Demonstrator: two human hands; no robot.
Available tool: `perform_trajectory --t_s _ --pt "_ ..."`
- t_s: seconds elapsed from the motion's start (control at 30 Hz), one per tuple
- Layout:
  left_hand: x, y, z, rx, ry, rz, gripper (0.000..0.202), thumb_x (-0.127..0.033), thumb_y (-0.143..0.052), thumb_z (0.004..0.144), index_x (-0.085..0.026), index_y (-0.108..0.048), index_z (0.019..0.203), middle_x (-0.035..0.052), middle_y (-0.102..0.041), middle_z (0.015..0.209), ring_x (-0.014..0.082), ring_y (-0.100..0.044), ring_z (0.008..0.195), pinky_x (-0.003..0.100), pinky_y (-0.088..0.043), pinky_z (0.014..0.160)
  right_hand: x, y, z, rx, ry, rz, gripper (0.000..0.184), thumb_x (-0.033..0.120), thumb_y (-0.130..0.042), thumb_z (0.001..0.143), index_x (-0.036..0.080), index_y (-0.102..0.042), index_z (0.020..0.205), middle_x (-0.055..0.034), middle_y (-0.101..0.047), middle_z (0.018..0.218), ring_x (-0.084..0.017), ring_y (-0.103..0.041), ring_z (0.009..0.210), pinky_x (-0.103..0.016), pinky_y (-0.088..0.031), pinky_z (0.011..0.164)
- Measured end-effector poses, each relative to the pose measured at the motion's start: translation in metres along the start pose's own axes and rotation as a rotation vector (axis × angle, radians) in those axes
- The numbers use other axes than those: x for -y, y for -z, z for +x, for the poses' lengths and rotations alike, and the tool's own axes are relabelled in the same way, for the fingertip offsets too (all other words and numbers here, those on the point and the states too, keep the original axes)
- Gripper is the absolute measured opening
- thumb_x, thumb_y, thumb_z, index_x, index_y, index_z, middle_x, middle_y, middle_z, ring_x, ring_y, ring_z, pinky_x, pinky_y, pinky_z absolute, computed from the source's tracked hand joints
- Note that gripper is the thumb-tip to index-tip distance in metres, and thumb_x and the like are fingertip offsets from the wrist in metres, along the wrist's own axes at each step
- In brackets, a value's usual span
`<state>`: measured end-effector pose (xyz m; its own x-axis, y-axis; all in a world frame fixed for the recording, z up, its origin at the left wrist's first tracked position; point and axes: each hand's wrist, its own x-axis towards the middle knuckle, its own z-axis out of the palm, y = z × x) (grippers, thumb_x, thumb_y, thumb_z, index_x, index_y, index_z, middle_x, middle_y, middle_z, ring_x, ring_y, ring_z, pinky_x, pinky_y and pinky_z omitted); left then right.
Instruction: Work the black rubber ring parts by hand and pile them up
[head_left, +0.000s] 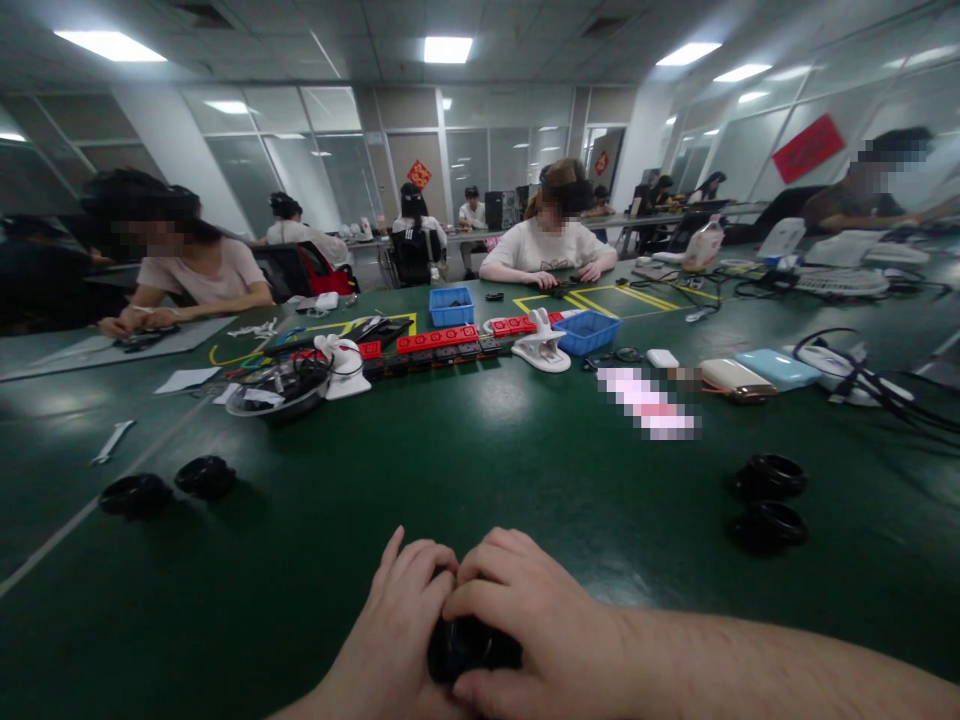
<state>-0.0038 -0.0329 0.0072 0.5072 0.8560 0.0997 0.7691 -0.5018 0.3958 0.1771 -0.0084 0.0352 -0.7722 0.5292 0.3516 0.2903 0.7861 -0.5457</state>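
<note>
Low at the front of the green table, both my hands close around a glossy black round part (466, 645), perhaps a ring or cup; its exact kind I cannot make out. My left hand (401, 625) wraps its left side, with the little finger sticking out. From above and the right, my right hand (525, 610) grips it, fingers over the top and thumb at the near side. Much of the part is hidden under the fingers. Similar hollow black parts lie on the table: a pair at the left (206, 477) and a pair at the right (772, 476).
A wrench (113, 442) lies at far left. Across the table stand a metal bowl (281, 405) of black pieces, a red-and-black strip (437, 340), white clamp stands (541, 345), and blue bins (589, 331). Power banks (739, 380) and cables lie right. Several people sit beyond.
</note>
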Motion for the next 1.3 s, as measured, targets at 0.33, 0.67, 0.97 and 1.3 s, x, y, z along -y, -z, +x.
perform_trajectory --t_s 0.33,0.67,0.97,1.3 --pt "0.013 0.027 0.018 0.342 -0.168 -0.114 0.038 -0.044 -0.073 0.061 -0.037 -0.066 0.097 -0.0008 -0.042 0.131 0.0344 -0.031 0.125 0.055 -0.02 0.104 0.002 0.013 0.004 0.177 0.26 0.044 0.018 0.016 -0.06 0.068 0.018 -0.062 0.086 0.0035 -0.065 0.094 -0.013 -0.051 0.086 -0.027 -0.036 0.083" --pt "0.017 0.014 -0.002 0.15 -0.123 -0.038 0.105 -0.059 -0.072 0.052 -0.025 -0.024 0.139 0.013 -0.034 0.14 0.0387 -0.03 0.126 0.066 -0.008 0.102 0.006 0.017 0.0 0.074 0.347 -0.013 0.022 0.032 -0.054 0.084 0.016 -0.058 0.099 -0.0013 -0.064 0.105 -0.015 -0.047 0.106 -0.03 -0.029 0.097" --pt "-0.001 -0.001 -0.005 -0.04 -0.059 0.051 0.045 -0.043 -0.065 0.064 -0.021 -0.056 0.102 0.0072 -0.059 0.1 0.0303 -0.053 0.099 0.066 -0.014 0.101 -0.003 -0.004 -0.002 -0.009 0.079 -0.069 0.044 0.055 -0.062 0.069 0.016 -0.056 0.091 -0.0047 -0.062 0.09 -0.018 -0.052 0.083 -0.032 -0.038 0.076" --pt "-0.005 0.013 0.01 0.1 -0.079 -0.143 0.048 -0.029 -0.075 0.047 -0.02 -0.061 0.092 0.0033 -0.057 0.097 0.0248 -0.053 0.094 0.05 -0.027 0.103 0.0 0.007 0.003 0.13 0.094 -0.04 0.028 0.03 -0.067 0.065 0.018 -0.058 0.088 0.0008 -0.063 0.087 -0.015 -0.051 0.082 -0.029 -0.037 0.075"
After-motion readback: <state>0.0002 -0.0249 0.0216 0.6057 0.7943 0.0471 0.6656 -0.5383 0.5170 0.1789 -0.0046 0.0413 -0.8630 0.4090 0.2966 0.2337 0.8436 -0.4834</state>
